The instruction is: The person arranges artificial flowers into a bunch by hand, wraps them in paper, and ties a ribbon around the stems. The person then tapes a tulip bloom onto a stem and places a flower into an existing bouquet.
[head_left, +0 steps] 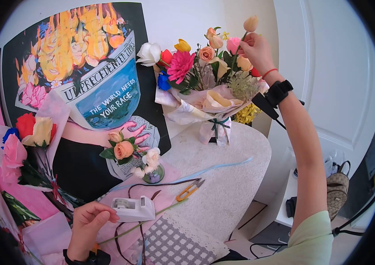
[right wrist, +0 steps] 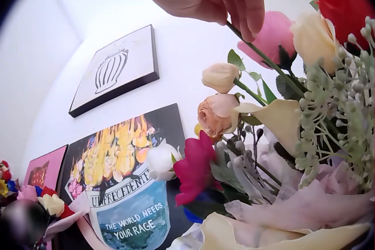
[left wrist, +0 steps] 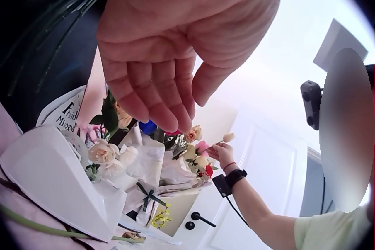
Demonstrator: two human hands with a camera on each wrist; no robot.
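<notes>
My right hand (head_left: 257, 49) pinches the green stem of a peach tulip (head_left: 250, 24) above the right side of a wrapped bouquet (head_left: 183, 108). In the right wrist view the stem (right wrist: 266, 59) slants down from the fingertips among the other flowers. Pink, red, white, yellow and blue blooms fill the bouquet, and a dark green ribbon (head_left: 216, 126) ties its paper. My left hand (head_left: 91, 224) holds nothing; its fingers are loosely bent beside a white tape dispenser (head_left: 140, 213). The left wrist view shows the palm and relaxed fingers above the dispenser (left wrist: 64, 185).
Scissors with orange handles (head_left: 187, 192), a brown ribbon (head_left: 170, 183) and a light-blue ribbon (head_left: 214, 169) lie on the table (head_left: 240, 154). A small glass vase (head_left: 154, 176) with pale flowers stands before a large painting (head_left: 108, 97). Another bunch (head_left: 13, 154) lies at the left.
</notes>
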